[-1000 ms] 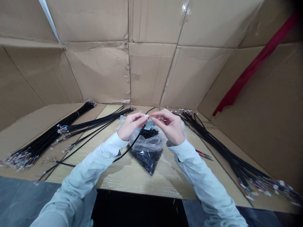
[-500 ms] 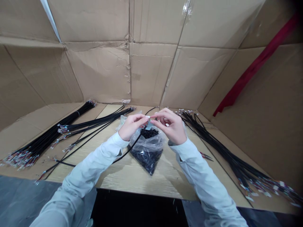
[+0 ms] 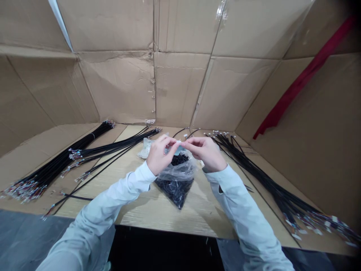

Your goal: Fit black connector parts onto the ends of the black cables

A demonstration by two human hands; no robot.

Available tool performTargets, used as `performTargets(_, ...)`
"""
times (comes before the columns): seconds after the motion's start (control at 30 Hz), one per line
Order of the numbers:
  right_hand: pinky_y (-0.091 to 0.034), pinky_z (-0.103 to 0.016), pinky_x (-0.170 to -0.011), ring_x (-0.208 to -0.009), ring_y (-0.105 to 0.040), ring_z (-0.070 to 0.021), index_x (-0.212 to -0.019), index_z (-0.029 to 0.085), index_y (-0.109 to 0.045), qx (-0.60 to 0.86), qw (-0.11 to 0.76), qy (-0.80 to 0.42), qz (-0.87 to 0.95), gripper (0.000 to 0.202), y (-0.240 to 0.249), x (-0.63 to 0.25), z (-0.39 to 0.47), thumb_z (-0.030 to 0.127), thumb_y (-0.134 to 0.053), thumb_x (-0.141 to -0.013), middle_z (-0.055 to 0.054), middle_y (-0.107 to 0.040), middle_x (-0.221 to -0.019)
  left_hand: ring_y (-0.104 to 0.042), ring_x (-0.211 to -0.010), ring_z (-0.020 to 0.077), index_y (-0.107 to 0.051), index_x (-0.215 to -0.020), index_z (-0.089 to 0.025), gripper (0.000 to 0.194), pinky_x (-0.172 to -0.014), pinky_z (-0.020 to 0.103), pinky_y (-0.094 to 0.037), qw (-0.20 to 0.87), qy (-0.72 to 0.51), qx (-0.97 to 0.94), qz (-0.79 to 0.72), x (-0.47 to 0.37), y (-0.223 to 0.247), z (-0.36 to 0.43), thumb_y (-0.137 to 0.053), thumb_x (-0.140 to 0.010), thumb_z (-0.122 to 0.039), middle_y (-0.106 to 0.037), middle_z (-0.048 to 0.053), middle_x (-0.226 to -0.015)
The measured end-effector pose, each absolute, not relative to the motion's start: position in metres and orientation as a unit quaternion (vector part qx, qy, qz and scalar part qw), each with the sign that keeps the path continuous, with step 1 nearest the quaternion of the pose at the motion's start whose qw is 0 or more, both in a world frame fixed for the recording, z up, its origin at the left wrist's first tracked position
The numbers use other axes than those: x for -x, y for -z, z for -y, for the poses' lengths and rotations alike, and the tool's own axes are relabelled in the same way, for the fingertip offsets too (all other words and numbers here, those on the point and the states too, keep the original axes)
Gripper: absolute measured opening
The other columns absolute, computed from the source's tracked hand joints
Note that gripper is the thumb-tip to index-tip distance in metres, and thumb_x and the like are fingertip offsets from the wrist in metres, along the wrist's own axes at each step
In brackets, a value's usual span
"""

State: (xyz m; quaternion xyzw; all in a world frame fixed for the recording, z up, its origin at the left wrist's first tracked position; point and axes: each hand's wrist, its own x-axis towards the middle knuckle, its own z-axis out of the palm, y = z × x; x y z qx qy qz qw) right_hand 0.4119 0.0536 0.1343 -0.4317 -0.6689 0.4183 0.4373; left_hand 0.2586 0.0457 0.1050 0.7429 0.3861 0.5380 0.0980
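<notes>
Over the open bag, my left hand (image 3: 161, 153) pinches a small white connector (image 3: 178, 142) between thumb and finger. From the other side my right hand (image 3: 207, 152) is closed too, its fingertips pressed together right beside the connector; what they grip is too small to make out. Below the hands lies a clear plastic bag (image 3: 176, 174) filled with small black pieces (image 3: 180, 159). Behind the fingers a short stretch of black cable (image 3: 194, 132) shows, along with a loose white plug (image 3: 185, 136).
Black cable bundles with coloured wire ends lie at left (image 3: 67, 162) and right (image 3: 262, 180). A smaller cable group (image 3: 121, 145) sits left of the bag, near another clear bag (image 3: 144, 148). Cardboard walls (image 3: 180, 86) enclose the table. A pointed tool tip (image 3: 249, 188) pokes out by my right sleeve.
The black cable that hung from my left hand across the table no longer shows there. Black cable and a white plug now show behind my hands. My left hand has moved slightly right.
</notes>
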Motion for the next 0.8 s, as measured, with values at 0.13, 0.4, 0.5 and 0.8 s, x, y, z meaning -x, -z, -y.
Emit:
performTargets(0.13,-0.011,-0.017,-0.037,-0.038,-0.021,0.0012,-0.070,0.009,-0.056,0.424,0.395,-0.509,0.636,0.044,-0.133,-0.415,-0.058,0.049,-0.069,-0.055,0.008,-0.029,-0.045,-0.050,-0.068,0.0113,-0.058,-0.078,-0.014,0.022,-0.067,0.024,-0.040,0.101,-0.539,-0.743,-0.385,-0.259,-0.105,-0.047,-0.046,-0.083,-0.032,-0.055,0.004,-0.077)
performTargets(0.4,-0.012,-0.015,-0.037,-0.038,-0.022,0.0016,-0.069,0.010,-0.055,0.441,0.368,-0.537,0.618,0.046,-0.131,-0.415,-0.062,0.049,-0.071,-0.051,0.009,-0.029,-0.045,-0.052,-0.076,0.0125,-0.055,-0.079,-0.015,0.021,-0.068,0.024,-0.042,0.135,-0.533,-0.743,-0.381,-0.257,-0.101,-0.052,-0.045,-0.083,-0.032,-0.054,0.005,-0.081)
performTargets(0.5,-0.012,-0.015,-0.037,-0.038,-0.022,0.0014,-0.068,0.010,-0.054,0.445,0.367,-0.532,0.619,0.045,-0.131,-0.415,-0.062,0.049,-0.070,-0.052,0.009,-0.029,-0.045,-0.051,-0.076,0.0123,-0.055,-0.079,-0.015,0.021,-0.069,0.023,-0.042,0.127,-0.535,-0.744,-0.379,-0.258,-0.099,-0.054,-0.044,-0.084,-0.032,-0.054,0.005,-0.080)
performTargets(0.8,-0.029,-0.018,-0.050,-0.052,-0.037,-0.0040,-0.068,0.011,-0.053,0.427,0.416,-0.216,0.774,0.024,-0.126,-0.408,-0.056,0.035,-0.054,-0.075,0.000,-0.047,-0.059,-0.050,-0.077,0.0121,-0.051,-0.077,-0.015,0.024,-0.073,0.026,-0.042,0.275,-0.543,-0.707,-0.360,-0.259,-0.096,-0.059,-0.046,-0.081,-0.038,-0.049,0.003,-0.081)
